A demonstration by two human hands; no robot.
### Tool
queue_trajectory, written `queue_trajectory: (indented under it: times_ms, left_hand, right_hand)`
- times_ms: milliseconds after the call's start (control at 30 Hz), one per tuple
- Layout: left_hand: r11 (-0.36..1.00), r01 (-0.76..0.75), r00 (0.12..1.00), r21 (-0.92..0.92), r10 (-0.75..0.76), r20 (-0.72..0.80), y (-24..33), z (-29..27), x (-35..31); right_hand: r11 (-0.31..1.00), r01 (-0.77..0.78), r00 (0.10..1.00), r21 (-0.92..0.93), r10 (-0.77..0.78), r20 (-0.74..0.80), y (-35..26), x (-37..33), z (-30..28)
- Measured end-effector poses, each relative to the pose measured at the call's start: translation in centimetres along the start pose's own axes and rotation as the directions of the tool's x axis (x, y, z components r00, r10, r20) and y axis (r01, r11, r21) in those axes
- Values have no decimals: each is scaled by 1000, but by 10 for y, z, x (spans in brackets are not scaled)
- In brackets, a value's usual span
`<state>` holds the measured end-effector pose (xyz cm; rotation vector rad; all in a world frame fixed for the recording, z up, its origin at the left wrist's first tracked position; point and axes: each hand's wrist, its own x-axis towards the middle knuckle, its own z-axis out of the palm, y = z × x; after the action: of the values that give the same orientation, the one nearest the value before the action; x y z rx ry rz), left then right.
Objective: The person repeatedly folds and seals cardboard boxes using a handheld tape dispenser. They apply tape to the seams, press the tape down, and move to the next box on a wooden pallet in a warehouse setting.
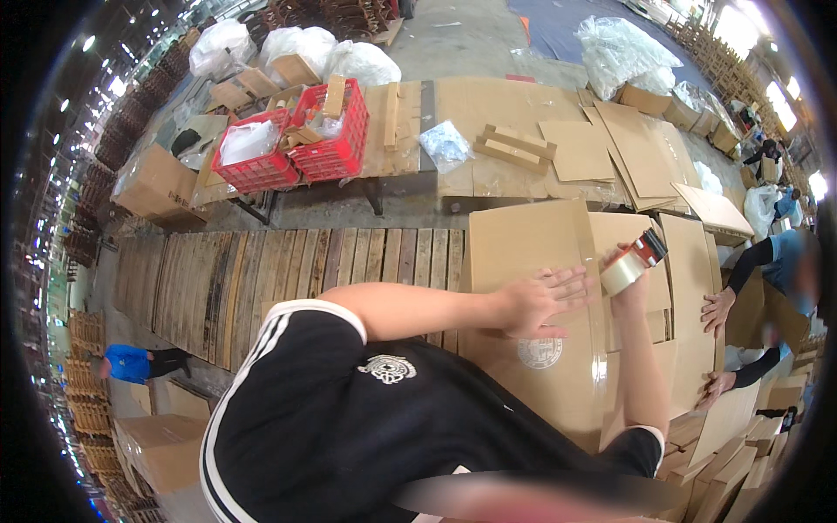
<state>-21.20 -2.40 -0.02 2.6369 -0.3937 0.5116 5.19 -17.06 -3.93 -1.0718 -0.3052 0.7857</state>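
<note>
My left hand (542,302) is stretched across a large brown cardboard box (521,240), palm down with the fingers spread. It looks to be on or just above the box top; I cannot tell if it touches. My right hand (629,295) grips a tape dispenser (624,272), which carries a roll of clear tape and has a red and black head. The dispenser is over the box's right side, close to a strip of clear tape (599,366) that runs along the cardboard. A round white print (540,351) shows below my left hand.
A co-worker's hands (718,309) rest on cardboard (689,288) at the right. A slatted wooden platform (296,270) lies left of the box. Beyond stand red crates (336,144) and a table with flat cardboard sheets (577,150). Another person (131,363) is at the far left.
</note>
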Motion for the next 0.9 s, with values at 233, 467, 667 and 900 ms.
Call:
queue_trajectory:
  times_ms: [233, 467, 667, 900]
  left_hand:
    - [997, 63, 991, -32, -59, 118, -7, 21, -3]
    - [999, 41, 975, 6, -41, 216, -12, 28, 6]
    - [998, 57, 955, -31, -45, 292, -23, 47, 29]
    - [993, -62, 976, -104, 82, 200, -36, 67, 84]
  right_hand:
    - [907, 275, 941, -318, -322, -107, -67, -97, 20]
    - [954, 153, 903, -259, -242, -356, -8, -236, 62]
    - [903, 313, 602, -295, -429, -673, 61, -246, 54]
    - [900, 247, 670, -358, -426, -608, 61, -253, 34]
